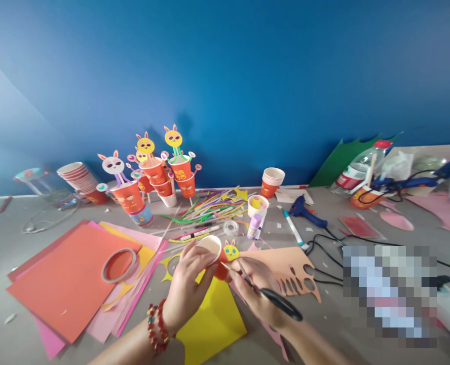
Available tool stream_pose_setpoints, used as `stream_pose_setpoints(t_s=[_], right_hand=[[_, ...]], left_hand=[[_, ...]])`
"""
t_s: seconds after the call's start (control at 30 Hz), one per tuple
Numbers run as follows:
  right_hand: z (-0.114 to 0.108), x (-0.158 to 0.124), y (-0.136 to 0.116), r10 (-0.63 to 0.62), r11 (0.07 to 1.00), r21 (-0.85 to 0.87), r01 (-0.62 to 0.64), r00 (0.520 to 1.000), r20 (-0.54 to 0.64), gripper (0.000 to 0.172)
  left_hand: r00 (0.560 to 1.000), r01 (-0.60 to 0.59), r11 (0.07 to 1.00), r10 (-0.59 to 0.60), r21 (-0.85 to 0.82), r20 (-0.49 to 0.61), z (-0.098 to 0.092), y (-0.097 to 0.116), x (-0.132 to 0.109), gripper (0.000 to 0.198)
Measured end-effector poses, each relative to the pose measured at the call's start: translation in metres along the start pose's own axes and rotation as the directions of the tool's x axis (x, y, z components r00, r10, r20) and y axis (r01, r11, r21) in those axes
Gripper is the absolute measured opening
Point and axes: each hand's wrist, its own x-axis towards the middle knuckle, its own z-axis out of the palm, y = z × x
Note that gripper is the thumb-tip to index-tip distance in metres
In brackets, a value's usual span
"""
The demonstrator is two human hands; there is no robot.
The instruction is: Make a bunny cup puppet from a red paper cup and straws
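Observation:
My left hand [189, 274] is closed around a red paper cup [222, 271], tilted so that its white mouth faces up and left. In my right hand [261, 286] is a pair of scissors with black handles [280, 302]. Its fingers also pinch a thin pale stick [227, 266], whose tip meets the cup's side; whether it pierces the wall I cannot tell. Just behind the cup shows a yellow paper bunny face [231, 250] with pink ears. Below my hands lies a yellow paper sheet [212, 324].
Finished-looking bunny cups [128, 197] stand at the back left. Coloured paper [65, 274] with a tape roll [119, 265] lies left. Behind my hands are pipe cleaners [205, 205], a glue stick [254, 226] and clear tape [230, 228]. A corded blue glue gun [308, 212] lies right, near a bottle [362, 167].

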Motion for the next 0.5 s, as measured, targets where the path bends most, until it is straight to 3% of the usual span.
stream_pose_setpoints(t_s=[0.1,0.17,0.23,0.3,0.4,0.5], right_hand=[[0.009,-0.003,0.001,0.244,0.923,0.299,-0.240,0.969,0.023,0.031],[0.017,-0.004,0.001,0.382,0.760,0.551,-0.346,0.923,0.053,0.033],[0.024,-0.003,0.001,0.482,0.569,0.732,-0.374,0.873,0.072,0.034],[0.029,-0.002,0.000,0.554,0.421,0.817,-0.394,0.825,0.112,0.034],[0.032,0.000,0.001,0.621,0.275,0.867,-0.416,0.765,0.170,0.031],[0.030,0.001,0.002,0.648,0.235,0.870,-0.433,0.737,0.192,0.030]], left_hand=[[0.995,-0.100,0.988,0.102,0.121,-0.006,-0.003,0.003,0.000,0.032],[0.989,-0.144,0.973,0.147,0.182,0.000,-0.005,0.005,0.001,0.038],[0.983,-0.178,0.957,0.182,0.229,0.002,-0.008,0.007,0.002,0.041],[0.978,-0.202,0.941,0.209,0.271,0.002,-0.008,0.008,0.003,0.042],[0.972,-0.226,0.919,0.235,0.323,0.012,-0.007,0.008,0.005,0.040],[0.971,-0.230,0.916,0.237,0.328,0.021,-0.005,0.008,0.006,0.040]])
